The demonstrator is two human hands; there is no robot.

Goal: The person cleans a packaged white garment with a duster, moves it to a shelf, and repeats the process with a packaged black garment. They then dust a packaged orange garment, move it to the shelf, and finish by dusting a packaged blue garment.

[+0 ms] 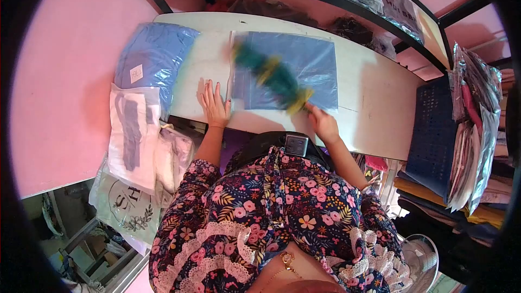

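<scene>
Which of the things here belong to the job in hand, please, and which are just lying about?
In hand: left hand flat by blue packet; right hand gripping blurred green-and-yellow tool.
Lying about: crumpled blue bag, white packets, dark blue crate.

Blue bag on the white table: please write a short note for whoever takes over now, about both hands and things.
Left hand: open, flat on the white table, at the blue bag, left edge.
Right hand: shut on a blurred green-and-yellow thing lying across the bag.
Done: the bag lies flat.
Remaining: a second blue bag at the table's left end, untouched.
</scene>
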